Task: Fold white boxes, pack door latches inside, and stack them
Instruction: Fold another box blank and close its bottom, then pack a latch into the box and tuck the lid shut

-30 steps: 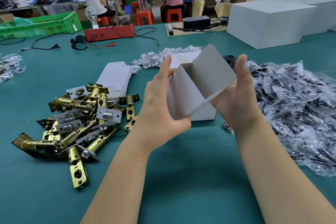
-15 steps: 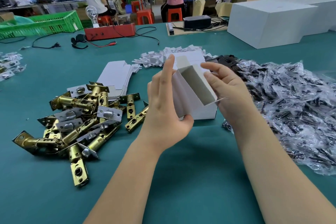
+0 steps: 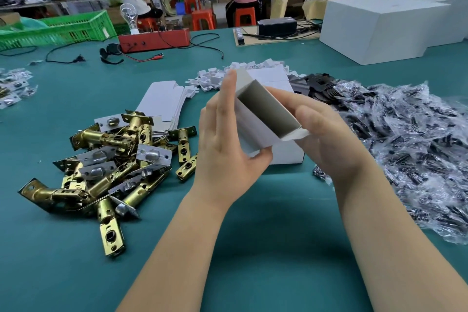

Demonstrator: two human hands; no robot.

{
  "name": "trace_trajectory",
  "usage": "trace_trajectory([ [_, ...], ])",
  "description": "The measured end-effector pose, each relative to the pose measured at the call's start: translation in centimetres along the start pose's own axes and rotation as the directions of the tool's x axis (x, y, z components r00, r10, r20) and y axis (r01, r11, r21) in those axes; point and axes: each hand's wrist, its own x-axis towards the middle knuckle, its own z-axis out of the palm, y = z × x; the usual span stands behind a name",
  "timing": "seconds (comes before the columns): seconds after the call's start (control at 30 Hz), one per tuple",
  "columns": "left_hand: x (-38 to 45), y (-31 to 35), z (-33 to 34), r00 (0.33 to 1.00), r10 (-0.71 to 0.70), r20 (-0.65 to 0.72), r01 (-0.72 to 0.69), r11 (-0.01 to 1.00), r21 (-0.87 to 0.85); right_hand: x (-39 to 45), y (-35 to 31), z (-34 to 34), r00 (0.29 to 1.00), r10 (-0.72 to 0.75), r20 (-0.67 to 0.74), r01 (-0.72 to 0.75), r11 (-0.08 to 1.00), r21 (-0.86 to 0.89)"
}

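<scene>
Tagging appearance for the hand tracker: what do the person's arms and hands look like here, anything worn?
Both forearms are bare up to the frame edge: no sleeves show. The left hand and the right hand wear no gloves, and no rings, watch or wristband show. The fingers have short, plain nails. No markings show.

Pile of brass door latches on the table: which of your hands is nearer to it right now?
Left. The left hand holds the white box just right of the latch pile; the right hand grips the box's far side, farther from the pile.
</scene>
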Motion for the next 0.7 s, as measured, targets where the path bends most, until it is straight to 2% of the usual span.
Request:
trace_trajectory([
  [0.07, 0.0, 0.1, 0.0, 0.999, -0.025, -0.027, 0.024, 0.999, -0.03, -0.1, 0.0, -0.1, 0.995, 0.017, 0.096, -0.021, 0.999, 0.043],
  [0.23, -0.2, 0.9, 0.3, 0.988, -0.143, -0.06, 0.132, 0.979, -0.153, 0.1, 0.2, -1.0, 0.992, 0.032, 0.118, -0.045, 0.993, 0.111],
  [0.33, -0.1, 1.4, 0.2, 0.981, -0.184, -0.054, 0.173, 0.971, -0.163, 0.4, 0.5, -0.8, 1.0, 0.011, 0.025, -0.013, 0.997, 0.077],
  [0.43, 0.0, 1.9, -0.1, 0.965, -0.26, -0.014, 0.253, 0.948, -0.193, 0.4, 0.9, -0.2, 0.994, -0.051, -0.096, 0.047, 0.998, -0.042],
  [0.57, 0.1, 2.3, -0.4, 0.91, -0.409, 0.065, 0.412, 0.875, -0.255, 0.6, 1.3, -0.3, 0.962, -0.035, -0.272, -0.011, 0.986, -0.166],
  [0.6, 0.2, 2.0, -0.4, 0.902, -0.419, 0.109, 0.429, 0.83, -0.356, 0.6, 1.3, -0.5, 0.955, -0.031, -0.294, -0.019, 0.986, -0.165],
  [0.67, 0.7, 1.3, -0.8, 0.848, -0.473, 0.238, 0.505, 0.586, -0.634, 0.4, 1.2, -0.8, 0.954, -0.012, -0.3, -0.021, 0.994, -0.109],
  [0.7, 0.8, 0.7, -0.9, 0.811, -0.511, 0.285, 0.547, 0.489, -0.679, 0.3, 1.0, -0.8, 0.958, -0.003, -0.288, -0.015, 0.998, -0.06],
])
